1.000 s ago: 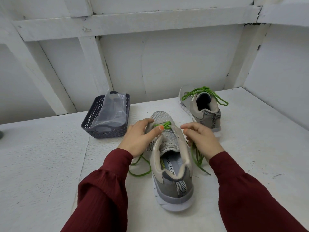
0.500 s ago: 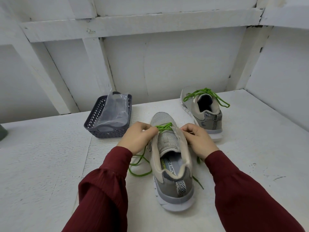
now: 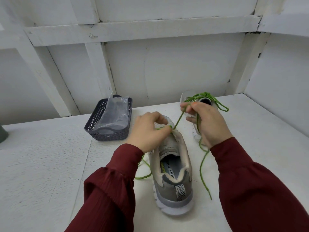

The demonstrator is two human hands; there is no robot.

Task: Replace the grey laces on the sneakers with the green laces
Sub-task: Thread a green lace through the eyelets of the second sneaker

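left hand (image 3: 147, 131) low, pinching green lace (image 3: 178, 120) | right hand (image 3: 209, 124) raised, gripping it

Our right hand (image 3: 209, 124) covers most of the far sneaker (image 3: 204, 100). Our left hand (image 3: 148, 131), slightly blurred, hides the toe and front eyelets of the near sneaker (image 3: 173, 173), and where the green lace (image 3: 178, 120) enters them. The left edge cuts off a dark green object (image 3: 3, 133). We cannot tell what the plastic bag (image 3: 115, 113) in the basket (image 3: 108, 136) holds.
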